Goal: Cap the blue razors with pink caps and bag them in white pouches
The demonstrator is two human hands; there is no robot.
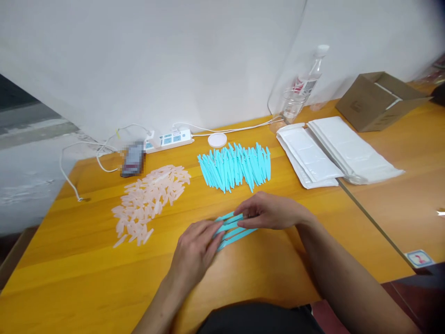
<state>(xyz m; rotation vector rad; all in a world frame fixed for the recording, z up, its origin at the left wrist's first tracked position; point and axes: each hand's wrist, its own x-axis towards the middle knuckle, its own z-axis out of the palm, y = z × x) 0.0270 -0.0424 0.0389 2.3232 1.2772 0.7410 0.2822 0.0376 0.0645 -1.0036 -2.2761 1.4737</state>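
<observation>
wooden tabletop (86, 260) under a white wall. both hands, left (194, 250) and right (267, 211), pinch a few blue sticks (231, 229) flat at centre. blue pile (236, 167) at twelve o'clock, pink pile (149, 199) at ten.

No legible text

A red-and-white label is seen on the clear bottle (303, 86), and a printed mark on the cardboard box (377, 99), but neither can be read; the sticker (419, 258) shows only a red figure.
</observation>
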